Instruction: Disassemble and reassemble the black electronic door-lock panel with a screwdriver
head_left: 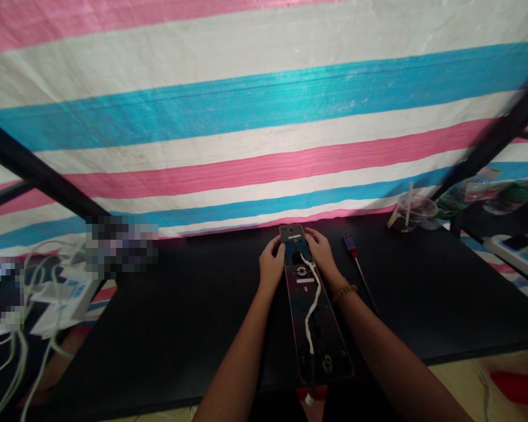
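A long, narrow black panel (295, 305), which looks like a door lock panel, lies on the black table with its far end between my hands. A white-wrapped cable (319, 292) runs down its face, and the cable's white plug (308, 400) hangs past the near edge. My left hand (271, 262) grips the panel's left side near the far end, thumb on the edge. On the opposite side my right hand (321, 251) holds it, fingers bent around the far corner. Right of that hand lies a screwdriver (355, 255) with a purple and red handle.
A clear plastic cup (412, 212) with a straw stands at the table's (193, 316) back right. Striped sheeting (264, 140) closes off the back, with black metal bars (48, 170) at both sides. White cables (39, 281) tangle at the left; a white power strip (517, 258) is at right.
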Demonstrator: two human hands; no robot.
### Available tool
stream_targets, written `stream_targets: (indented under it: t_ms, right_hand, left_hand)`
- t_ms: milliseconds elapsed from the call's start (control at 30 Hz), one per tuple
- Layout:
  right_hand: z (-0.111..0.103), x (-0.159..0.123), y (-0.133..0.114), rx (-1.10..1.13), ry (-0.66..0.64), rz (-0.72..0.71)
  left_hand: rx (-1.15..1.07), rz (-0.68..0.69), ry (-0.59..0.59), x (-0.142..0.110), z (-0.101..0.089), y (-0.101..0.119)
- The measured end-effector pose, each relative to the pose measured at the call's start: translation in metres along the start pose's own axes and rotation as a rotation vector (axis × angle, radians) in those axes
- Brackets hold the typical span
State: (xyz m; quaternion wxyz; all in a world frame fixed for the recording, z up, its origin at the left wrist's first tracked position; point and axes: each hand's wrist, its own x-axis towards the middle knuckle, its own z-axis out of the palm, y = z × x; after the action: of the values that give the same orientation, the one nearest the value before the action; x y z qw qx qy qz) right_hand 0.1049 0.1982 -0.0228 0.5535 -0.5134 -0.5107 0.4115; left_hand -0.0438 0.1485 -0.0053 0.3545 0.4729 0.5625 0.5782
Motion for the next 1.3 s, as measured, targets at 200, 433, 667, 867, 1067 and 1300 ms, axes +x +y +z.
stream_targets:
  t_ms: [200, 433, 667, 867, 1067, 1300]
  right_hand:
    - [-0.003, 0.0, -0.004, -0.017, -0.059, 0.006]
    - [-0.002, -0.002, -0.006, 0.054, -0.057, -0.001]
    - [-0.001, -0.009, -0.017, 0.142, -0.055, -0.038]
    - [0.0, -0.013, -0.026, 0.183, -0.047, -0.059]
    - [-0.001, -0.016, -0.03, 0.235, -0.073, -0.059]
    - [-0.003, -0.02, -0.036, 0.264, -0.076, -0.103]
  left_hand:
    - [-0.051, 0.004, 0.0, 0.0, 0.001, -0.003]
    - [-0.037, -0.009, -0.027, -0.001, 0.0, 0.002]
    - [-0.108, 0.03, -0.03, -0.006, -0.001, 0.008]
    - [-0.113, 0.069, -0.012, -0.009, 0.0, 0.012]
    - [-0.1, 0.109, 0.002, -0.011, 0.0, 0.015]
    - [-0.105, 0.13, 0.008, -0.013, 0.0, 0.018]
